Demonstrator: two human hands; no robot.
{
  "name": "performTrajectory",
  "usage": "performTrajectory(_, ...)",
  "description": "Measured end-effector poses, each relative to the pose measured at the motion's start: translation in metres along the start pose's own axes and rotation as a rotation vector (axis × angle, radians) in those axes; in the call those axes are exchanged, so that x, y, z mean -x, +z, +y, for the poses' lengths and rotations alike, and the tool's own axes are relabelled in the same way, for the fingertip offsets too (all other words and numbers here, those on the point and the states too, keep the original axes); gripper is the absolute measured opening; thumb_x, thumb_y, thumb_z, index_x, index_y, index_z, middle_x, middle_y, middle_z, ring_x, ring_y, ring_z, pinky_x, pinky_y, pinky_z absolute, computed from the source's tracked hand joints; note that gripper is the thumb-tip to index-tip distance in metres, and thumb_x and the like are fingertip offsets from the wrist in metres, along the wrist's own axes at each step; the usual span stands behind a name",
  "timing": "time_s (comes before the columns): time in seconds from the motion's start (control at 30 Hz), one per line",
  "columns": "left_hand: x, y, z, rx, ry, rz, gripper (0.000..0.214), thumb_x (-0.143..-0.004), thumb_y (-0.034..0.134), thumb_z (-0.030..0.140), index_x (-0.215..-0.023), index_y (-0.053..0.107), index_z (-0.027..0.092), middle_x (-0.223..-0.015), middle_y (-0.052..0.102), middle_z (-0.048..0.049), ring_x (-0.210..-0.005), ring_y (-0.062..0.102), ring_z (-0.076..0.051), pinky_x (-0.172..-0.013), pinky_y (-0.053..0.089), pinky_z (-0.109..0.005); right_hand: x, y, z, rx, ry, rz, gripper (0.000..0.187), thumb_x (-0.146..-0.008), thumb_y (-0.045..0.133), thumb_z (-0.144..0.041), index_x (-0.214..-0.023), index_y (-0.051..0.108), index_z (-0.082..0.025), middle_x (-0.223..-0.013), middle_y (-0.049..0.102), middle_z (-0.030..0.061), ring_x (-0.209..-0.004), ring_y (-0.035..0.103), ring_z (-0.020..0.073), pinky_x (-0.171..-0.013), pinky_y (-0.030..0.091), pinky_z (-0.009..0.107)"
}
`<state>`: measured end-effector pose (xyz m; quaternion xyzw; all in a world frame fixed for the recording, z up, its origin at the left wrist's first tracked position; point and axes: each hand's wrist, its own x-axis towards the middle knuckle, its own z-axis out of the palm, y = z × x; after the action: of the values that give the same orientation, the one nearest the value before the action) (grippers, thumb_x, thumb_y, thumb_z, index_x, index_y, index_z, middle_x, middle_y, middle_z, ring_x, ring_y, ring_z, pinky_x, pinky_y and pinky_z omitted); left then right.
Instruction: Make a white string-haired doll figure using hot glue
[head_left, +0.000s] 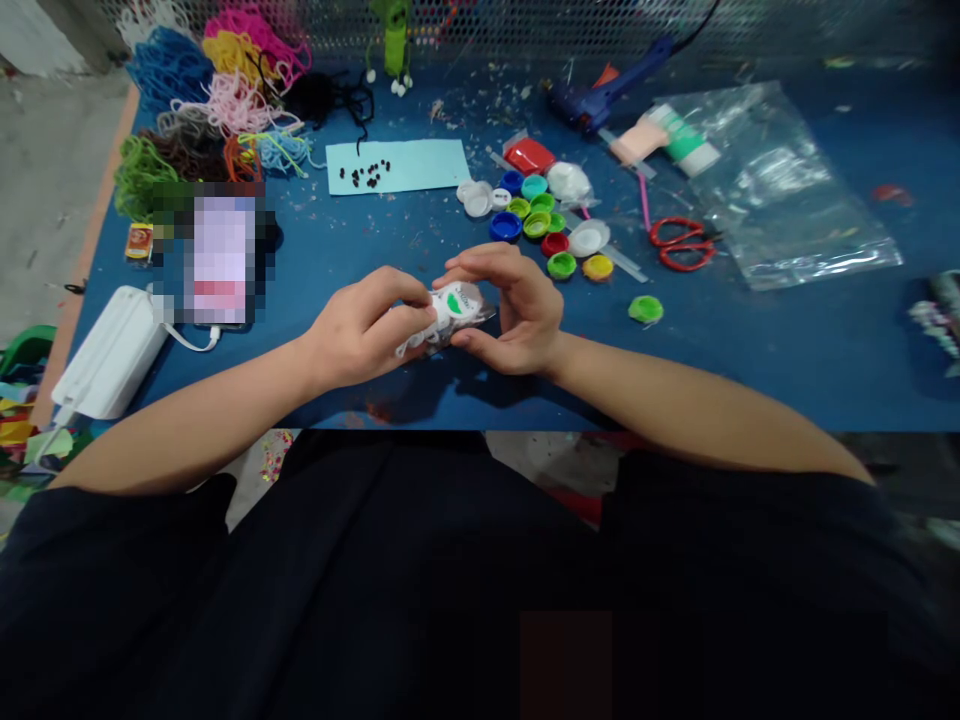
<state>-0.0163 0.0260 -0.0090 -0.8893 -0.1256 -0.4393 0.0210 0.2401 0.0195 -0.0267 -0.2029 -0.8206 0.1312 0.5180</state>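
Note:
Between both hands, just above the blue table, is a small white craft piece [459, 302] with a green patch and dark marks. Its right end looks dark and shiny; what kind of thing it is I cannot make out. My left hand [367, 325] is closed on its left side, thumb and fingers pressed on the white part. Around the right end curls my right hand [521, 310], thumb below and fingers above. Beyond the hands lie several coloured caps, among them a blue cap [505, 226] and a green cap [561, 265].
Red-handled scissors [682, 243], a clear plastic bag [795, 190] and a blue glue gun [611, 92] lie to the right. Yarn bundles [169, 70], a phone [220, 260] and a white power bank [112, 350] are left. Behind is a pale blue card [427, 165] bearing small black bits.

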Motion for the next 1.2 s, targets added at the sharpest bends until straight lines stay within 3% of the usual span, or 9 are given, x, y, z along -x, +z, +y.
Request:
performTrajectory(0.17,0.001,-0.001,-0.001,-0.02,-0.011,-0.035,0.032,-0.103,0.069,0.046,-0.127,0.054,0.032,-0.119,0.068,-0.0041,-0.103,0.072,-0.02,-0.08,0.061,-0.036,0.004,0.002,0.0,0.018,0.139,-0.014,0.056,-0.101,0.067,-0.059,-0.148,0.055,-0.032,-0.119,0.077,0.0094,-0.12,0.07,0.0298,-0.102,0.059,0.055)
performTrajectory(0.3,0.003,-0.001,-0.003,0.018,-0.045,-0.053,0.033,-0.103,0.07,0.046,-0.129,0.054,0.033,-0.12,0.068,-0.0035,-0.105,0.072,-0.02,-0.082,0.06,-0.036,0.007,0.0,0.002,-0.062,0.102,-0.028,0.068,-0.099,0.064,-0.071,-0.155,0.048,-0.038,-0.124,0.076,0.0069,-0.118,0.071,0.0306,-0.103,0.059,0.058)
performTrajectory(0.4,0.003,0.0,-0.005,0.06,-0.038,-0.031,0.033,-0.1,0.073,0.047,-0.126,0.057,0.035,-0.117,0.069,-0.0027,-0.102,0.072,-0.02,-0.079,0.06,-0.036,0.007,-0.001,0.0,-0.009,0.257,-0.118,0.074,-0.095,0.06,-0.081,-0.154,0.048,-0.037,-0.127,0.075,0.0108,-0.121,0.07,0.0322,-0.107,0.059,0.058)
performTrajectory(0.47,0.003,0.0,-0.005,0.084,-0.055,-0.042,0.03,-0.099,0.074,0.048,-0.122,0.059,0.035,-0.115,0.07,-0.0024,-0.1,0.073,-0.021,-0.079,0.06,-0.038,0.006,-0.001,-0.003,0.025,0.301,-0.122,0.069,-0.096,0.06,-0.079,-0.15,0.052,-0.035,-0.124,0.075,0.0124,-0.121,0.07,0.0323,-0.106,0.06,0.057)
performTrajectory(0.63,0.003,0.001,-0.004,0.088,-0.116,-0.092,0.027,-0.099,0.073,0.051,-0.116,0.062,0.033,-0.113,0.07,-0.0034,-0.101,0.073,-0.022,-0.081,0.061,-0.039,0.004,0.004,-0.002,-0.032,0.122,0.008,0.049,-0.1,0.069,-0.052,-0.143,0.054,-0.033,-0.119,0.075,0.007,-0.116,0.073,0.0289,-0.098,0.063,0.053)
performTrajectory(0.83,0.006,0.002,-0.006,0.128,-0.183,-0.072,0.03,-0.098,0.073,0.055,-0.111,0.062,0.031,-0.11,0.07,-0.0036,-0.099,0.072,-0.021,-0.08,0.06,-0.038,0.008,0.005,0.003,-0.125,0.107,-0.035,0.078,-0.095,0.072,-0.07,-0.159,0.042,-0.036,-0.134,0.068,0.0099,-0.125,0.073,0.0308,-0.107,0.062,0.054)
performTrajectory(1.0,0.009,0.006,-0.004,0.169,-0.245,-0.037,0.033,-0.097,0.074,0.059,-0.108,0.064,0.03,-0.108,0.07,-0.0034,-0.098,0.072,-0.021,-0.08,0.06,-0.04,0.005,0.004,-0.003,-0.043,0.082,-0.01,0.053,-0.1,0.071,-0.044,-0.149,0.053,-0.035,-0.128,0.074,0.0085,-0.122,0.073,0.0299,-0.105,0.061,0.055)
performTrajectory(1.07,0.009,0.006,-0.003,0.192,-0.248,-0.022,0.032,-0.097,0.075,0.059,-0.109,0.064,0.031,-0.107,0.07,-0.0028,-0.098,0.071,-0.021,-0.081,0.06,-0.041,0.005,0.004,-0.002,-0.051,0.069,-0.009,0.051,-0.1,0.07,-0.041,-0.148,0.052,-0.034,-0.128,0.075,0.0081,-0.122,0.073,0.0288,-0.105,0.061,0.053)
performTrajectory(1.2,0.006,-0.002,-0.016,0.18,-0.292,-0.013,0.035,-0.098,0.075,0.06,-0.111,0.064,0.03,-0.112,0.07,-0.0048,-0.104,0.071,-0.023,-0.087,0.061,-0.044,0.006,0.003,0.007,-0.059,0.094,-0.006,0.075,-0.094,0.072,-0.07,-0.155,0.048,-0.032,-0.14,0.066,0.0125,-0.134,0.066,0.0344,-0.111,0.057,0.059)
